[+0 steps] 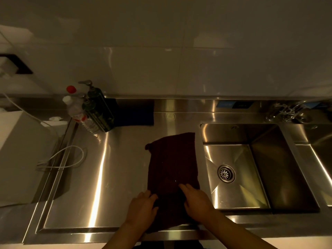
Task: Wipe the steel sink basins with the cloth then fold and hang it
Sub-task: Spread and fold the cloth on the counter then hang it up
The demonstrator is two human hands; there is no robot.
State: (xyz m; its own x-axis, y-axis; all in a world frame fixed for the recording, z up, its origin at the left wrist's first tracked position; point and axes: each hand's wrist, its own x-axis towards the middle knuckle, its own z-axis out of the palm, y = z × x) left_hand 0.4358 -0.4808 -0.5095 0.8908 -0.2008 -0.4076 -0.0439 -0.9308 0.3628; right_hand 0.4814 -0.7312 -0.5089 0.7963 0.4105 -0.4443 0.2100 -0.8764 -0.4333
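Here, a dark maroon cloth (173,166) lies spread flat on the steel worktop (111,169), just left of a sink basin (280,169), its near edge reaching the worktop's front lip. Both forearms enter from the bottom of the frame and angle inward toward the cloth's near end. The left hand (142,207) rests palm down at the cloth's near left edge, fingers loosely curled and pointing away from the person; whether it pinches the fabric or only presses on it cannot be told in the dim light. The right hand (196,202) lies flat and open on the cloth's near right part, fingers extended toward the far left, pressing the fabric down rather than clutching it. The basin holds a round drain strainer (226,173) in its floor, and the edge of a second basin (323,159) shows at far right. A faucet (289,110) stands on the back ledge between the two. At the back left of the worktop stand two dark pump bottles (100,112) and two clear bottles beside them, one with a red cap (71,89). A dark blue mat (133,112) lies just right of the bottles. A looped white cable (68,159) lies at the worktop's left edge.
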